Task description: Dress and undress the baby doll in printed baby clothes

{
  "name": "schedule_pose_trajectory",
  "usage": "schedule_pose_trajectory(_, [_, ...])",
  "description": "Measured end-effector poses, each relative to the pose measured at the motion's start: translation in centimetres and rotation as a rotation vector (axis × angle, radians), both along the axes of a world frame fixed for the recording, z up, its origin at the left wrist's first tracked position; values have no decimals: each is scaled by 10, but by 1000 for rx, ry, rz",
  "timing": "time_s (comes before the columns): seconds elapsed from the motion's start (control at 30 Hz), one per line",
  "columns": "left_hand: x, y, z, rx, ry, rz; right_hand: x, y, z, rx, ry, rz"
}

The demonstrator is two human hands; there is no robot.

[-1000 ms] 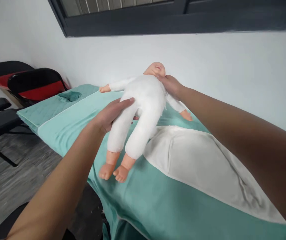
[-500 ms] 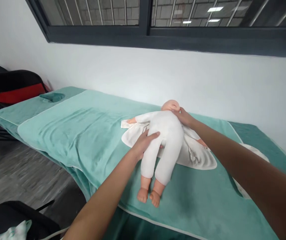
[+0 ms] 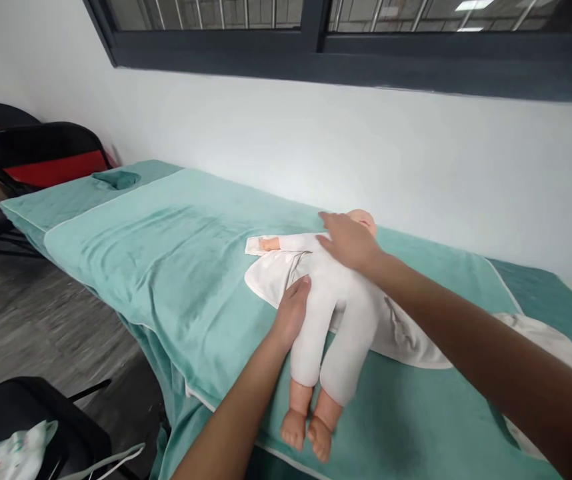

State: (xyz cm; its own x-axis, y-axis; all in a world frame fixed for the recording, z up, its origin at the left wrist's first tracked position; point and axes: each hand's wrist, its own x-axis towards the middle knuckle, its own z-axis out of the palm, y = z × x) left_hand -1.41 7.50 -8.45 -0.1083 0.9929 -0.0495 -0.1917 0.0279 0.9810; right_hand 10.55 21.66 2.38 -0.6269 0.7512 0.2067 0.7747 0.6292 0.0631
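**tealfan:** so where's the doll (image 3: 339, 307) at?

**cam_guy:** flat on its back on a white cloth (image 3: 271, 277), and that's spread over the teal towel (image 3: 166, 253) covering the table. head toward the wall, bare feet right by the near edge

**tealfan:** hands gripping anything?

**cam_guy:** nope, both are open. left hand (image 3: 293, 313) lies flat against the doll's hip, fingers straight. right hand (image 3: 349, 243) rests palm down on its chest, just below the head

**tealfan:** anything else around?

**cam_guy:** black and red chairs (image 3: 46, 150) past the table's far left end

Single head-worn view, forward and down, close over the table (image 3: 156, 260)
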Motion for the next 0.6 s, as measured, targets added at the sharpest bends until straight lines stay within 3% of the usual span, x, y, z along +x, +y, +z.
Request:
schedule_pose_trajectory(0.13, [-2,-3,7,15,-31,19,-65,16,-25,-183,-207,107])
schedule_pose_trajectory(0.23, [-2,-6,9,-5,-13,49,-82,28,-37,-238,-268,104])
schedule_pose_trajectory(0.37, [1,-2,11,-86,-123,9,-70,31,-32,-185,-268,96])
schedule_pose_trajectory(0.47, [-6,16,17,-192,-116,-39,-50,28,-23,-134,-243,64])
schedule_pose_trajectory(0.53, [-19,36,20,-125,62,61,-36,27,-19,-112,-239,33])
schedule_pose_trajectory(0.6, [-36,60,18,24,414,261,-24,27,-17,-115,-247,12])
